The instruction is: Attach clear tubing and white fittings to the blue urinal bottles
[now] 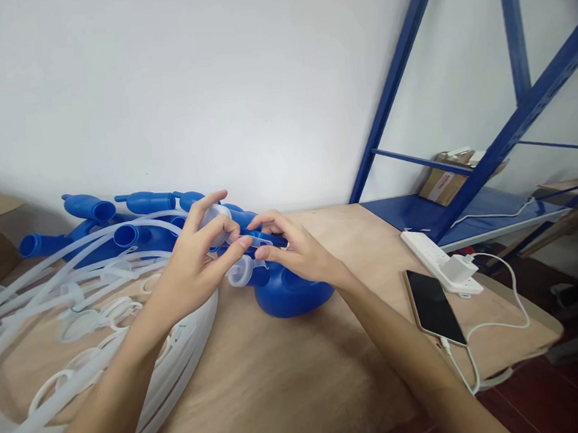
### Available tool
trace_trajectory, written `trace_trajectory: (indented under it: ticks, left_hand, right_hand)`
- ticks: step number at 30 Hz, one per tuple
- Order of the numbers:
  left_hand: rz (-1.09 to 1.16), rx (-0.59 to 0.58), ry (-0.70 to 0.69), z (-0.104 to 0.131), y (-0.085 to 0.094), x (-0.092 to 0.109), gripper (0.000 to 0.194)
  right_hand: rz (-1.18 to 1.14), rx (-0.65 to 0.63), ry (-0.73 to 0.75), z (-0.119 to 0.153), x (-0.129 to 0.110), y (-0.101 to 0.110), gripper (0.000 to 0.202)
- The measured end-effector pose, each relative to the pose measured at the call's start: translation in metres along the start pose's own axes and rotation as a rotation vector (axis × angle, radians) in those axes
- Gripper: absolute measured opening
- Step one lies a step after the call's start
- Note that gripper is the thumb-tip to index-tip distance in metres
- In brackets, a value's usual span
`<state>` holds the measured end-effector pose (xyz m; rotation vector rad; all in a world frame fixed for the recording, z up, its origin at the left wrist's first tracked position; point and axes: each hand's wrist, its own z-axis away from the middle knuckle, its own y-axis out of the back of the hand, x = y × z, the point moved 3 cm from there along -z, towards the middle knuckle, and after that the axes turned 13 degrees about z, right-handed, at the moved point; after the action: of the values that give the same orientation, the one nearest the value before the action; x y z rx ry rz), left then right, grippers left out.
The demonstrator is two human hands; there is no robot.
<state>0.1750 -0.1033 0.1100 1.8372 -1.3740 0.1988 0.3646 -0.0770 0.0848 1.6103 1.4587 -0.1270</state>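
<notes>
A blue plastic bottle (293, 297) with a rounded body rests on the table in front of me. A translucent white collar (240, 272) sits at its left end. Between thumb and fingers, my left hand (195, 257) pinches the clear strap (259, 241) of a translucent cap (214, 217); the cap shows behind its fingers. My right hand (296, 246) is closed around the upper blue part of the bottle, its fingertips near the strap's end. My fingers partly hide where strap and bottle meet.
Several blue bottles (145, 202) lie along the wall at left. Coiled translucent tubing (199, 347) and loose white caps (80, 325) cover the table's left side. At right are a phone (433, 306), a power strip (429, 255) with a charger, and a blue metal shelf (393, 211).
</notes>
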Motion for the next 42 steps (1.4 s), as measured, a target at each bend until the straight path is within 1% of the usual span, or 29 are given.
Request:
trace_trajectory:
  ticks: [4,6,11,15,17,22,27,30,32,39,42]
  left_hand:
    - [-0.09,0.045,-0.056,0.0,-0.004,-0.003,0.022]
    - [-0.14,0.066,-0.081,0.0,-0.006,-0.004,0.023]
    - [-0.21,0.081,-0.114,0.001,-0.008,-0.005,0.022]
    - [-0.226,0.071,-0.139,0.002,-0.01,-0.004,0.019]
    - [-0.219,0.08,-0.135,0.003,-0.01,-0.004,0.018]
    - [-0.207,0.096,-0.142,0.003,-0.014,-0.006,0.021]
    - [-0.217,0.139,-0.176,0.006,-0.02,-0.006,0.019]
    - [-0.24,0.173,-0.217,0.009,-0.025,-0.004,0.019]
    - [-0.257,0.194,-0.213,0.011,-0.029,-0.003,0.019]
    - [-0.337,0.255,-0.212,0.019,-0.037,0.006,0.021]
    - [-0.344,0.249,-0.193,0.021,-0.041,0.007,0.024]
  right_hand:
    - [0.008,0.007,0.012,0.001,-0.003,0.001,0.027]
    - [0.002,0.014,0.03,0.002,-0.004,0.0,0.027]
    - [-0.045,0.067,0.021,0.002,-0.003,-0.002,0.023]
    - [-0.045,0.052,0.018,0.004,-0.005,-0.002,0.031]
    - [-0.024,0.065,0.008,0.004,-0.006,-0.001,0.032]
    - [0.034,0.115,-0.002,0.004,-0.006,-0.006,0.023]
    - [0.144,0.205,0.018,0.006,-0.008,-0.008,0.014]
    - [0.136,0.255,-0.011,0.007,-0.009,-0.008,0.016]
    - [0.147,0.27,-0.017,0.009,-0.01,-0.008,0.018]
    - [0.197,0.316,0.079,0.012,-0.017,-0.006,0.019]
    - [0.241,0.325,0.108,0.011,-0.017,-0.005,0.021]
